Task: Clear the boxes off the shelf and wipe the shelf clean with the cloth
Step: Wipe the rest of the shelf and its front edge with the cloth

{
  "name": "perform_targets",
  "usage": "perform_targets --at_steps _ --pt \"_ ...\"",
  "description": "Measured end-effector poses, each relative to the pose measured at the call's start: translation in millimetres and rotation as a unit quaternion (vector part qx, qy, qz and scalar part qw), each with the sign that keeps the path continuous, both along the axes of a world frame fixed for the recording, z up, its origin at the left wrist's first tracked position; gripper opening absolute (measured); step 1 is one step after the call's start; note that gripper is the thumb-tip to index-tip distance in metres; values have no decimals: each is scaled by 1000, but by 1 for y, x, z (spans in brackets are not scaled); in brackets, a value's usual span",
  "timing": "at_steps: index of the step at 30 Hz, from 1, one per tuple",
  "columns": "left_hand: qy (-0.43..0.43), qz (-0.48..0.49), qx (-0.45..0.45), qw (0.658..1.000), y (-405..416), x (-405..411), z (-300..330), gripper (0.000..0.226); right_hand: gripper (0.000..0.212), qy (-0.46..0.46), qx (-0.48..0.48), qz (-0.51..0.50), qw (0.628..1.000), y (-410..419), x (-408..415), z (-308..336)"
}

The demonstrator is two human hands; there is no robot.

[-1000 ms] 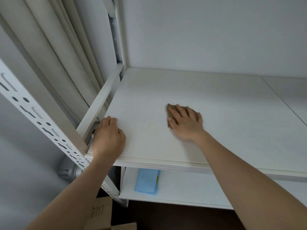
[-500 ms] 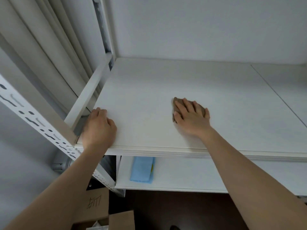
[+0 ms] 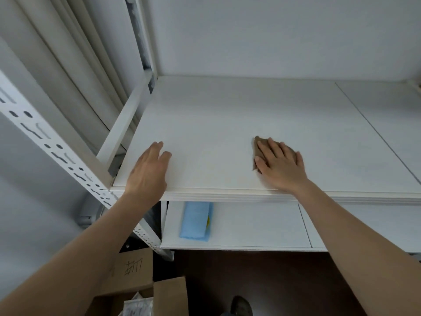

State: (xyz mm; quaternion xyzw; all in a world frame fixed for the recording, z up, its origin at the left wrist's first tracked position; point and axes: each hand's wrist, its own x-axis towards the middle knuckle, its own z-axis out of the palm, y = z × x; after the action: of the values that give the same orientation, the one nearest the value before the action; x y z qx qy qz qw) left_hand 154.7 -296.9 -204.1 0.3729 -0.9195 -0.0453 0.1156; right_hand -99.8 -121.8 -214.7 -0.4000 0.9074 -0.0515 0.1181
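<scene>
My right hand [image 3: 281, 166] presses the cloth [image 3: 258, 145] flat, fingers straight; unwiped shelf [image 3: 227, 110] lies far and right. Left hand [image 3: 148, 169] rests released.

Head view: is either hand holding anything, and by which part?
Neither grips anything. The right hand presses flat on top of the brown cloth; the left hand rests open on the shelf.

On the shelf [image 3: 227, 115] the right hand [image 3: 280, 165] lies flat on the cloth [image 3: 258, 144] near the front edge, right of the middle — the left hand [image 3: 148, 169] rests at the front left corner, well apart from it. Below, a lower shelf [image 3: 250, 224] carries a folded pad [image 3: 193, 220] at its left end, and cardboard boxes [image 3: 136, 267] stand on the floor beneath — left of the rack's perforated upright [image 3: 57, 151].
</scene>
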Motion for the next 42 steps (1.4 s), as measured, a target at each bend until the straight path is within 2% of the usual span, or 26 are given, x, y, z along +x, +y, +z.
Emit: perform_targets --at_steps 3,6,8,16,20,23,26,28,31,32,34,35,36,38,39,42 --pt "11 14 55 998 5 7 4 58 58 -14 1 11 1000 0 18 1" --pt "67 34 97 992 13 15 6 48 64 -9 -12 57 998 3 43 2" --pt "104 43 104 988 17 20 9 41 69 -7 -15 83 996 2 58 4" --pt "151 52 115 981 23 27 23 32 81 -3 -35 212 977 -21 111 -1" --pt "197 51 117 972 25 29 28 31 75 -8 -69 256 964 -38 138 -5" --pt "236 81 128 960 27 33 30 31 53 -66 -99 265 957 -43 153 -4" --pt "270 92 153 946 29 38 30 30 44 -205 -144 232 940 -41 156 8" --pt "279 101 197 934 32 39 33 29 37 -364 -211 161 893 -37 153 24" --pt "273 113 284 912 38 35 38 31 32 -558 -293 55 775 -33 149 43" --pt "272 117 315 902 39 33 39 33 34 -609 -310 31 730 -33 146 46" --pt "273 128 393 869 41 29 40 38 39 -718 -327 -33 613 -34 141 51" --pt "276 126 437 847 41 26 40 38 41 -755 -324 -66 567 -34 139 53" --pt "279 114 478 825 42 24 41 34 43 -778 -316 -87 536 -34 137 55" --pt "301 86 543 779 48 19 46 24 45 -802 -302 -107 504 -32 134 60" --pt "319 79 557 762 49 17 46 24 46 -805 -301 -107 499 -31 133 62" --pt "368 89 563 734 49 16 48 23 44 -793 -294 -90 526 -28 129 64"
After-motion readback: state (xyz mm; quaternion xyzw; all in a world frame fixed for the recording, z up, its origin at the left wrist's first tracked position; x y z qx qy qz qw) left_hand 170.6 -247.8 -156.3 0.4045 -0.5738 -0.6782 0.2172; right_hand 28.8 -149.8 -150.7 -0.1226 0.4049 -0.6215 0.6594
